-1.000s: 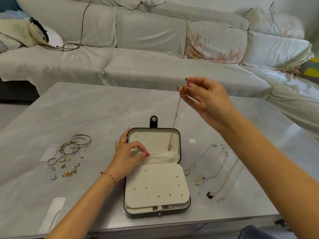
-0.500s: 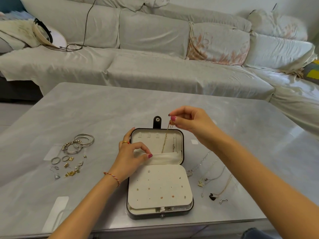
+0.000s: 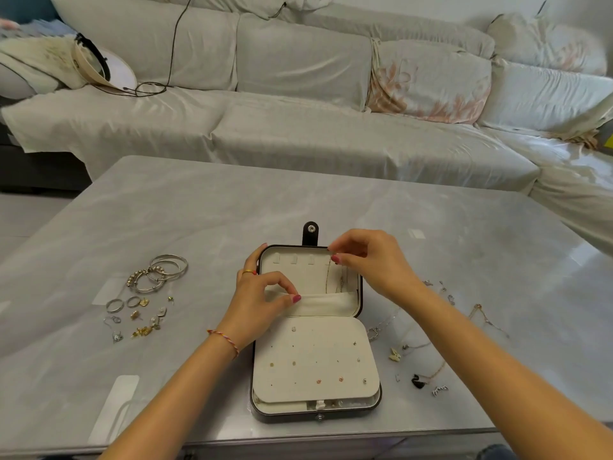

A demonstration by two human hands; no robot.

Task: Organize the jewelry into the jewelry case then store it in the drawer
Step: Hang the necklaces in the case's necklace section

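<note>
A dark jewelry case with a cream lining lies open on the grey table. Its earring panel holds several small studs. My left hand pinches the edge of the lid's cream pocket and holds it out. My right hand pinches the top of a thin gold necklace at the hooks near the lid's top right; the chain hangs down into the pocket. Several bangles, rings and earrings lie to the left. More necklaces lie to the right.
A covered grey sofa runs behind the table, with a hat and a cable on its left end. The table's front edge is just below the case.
My right hand has come down from well above the table to the lid's top edge, lowering the gold necklace into the lid. My left hand has kept its pinch on the pocket.
</note>
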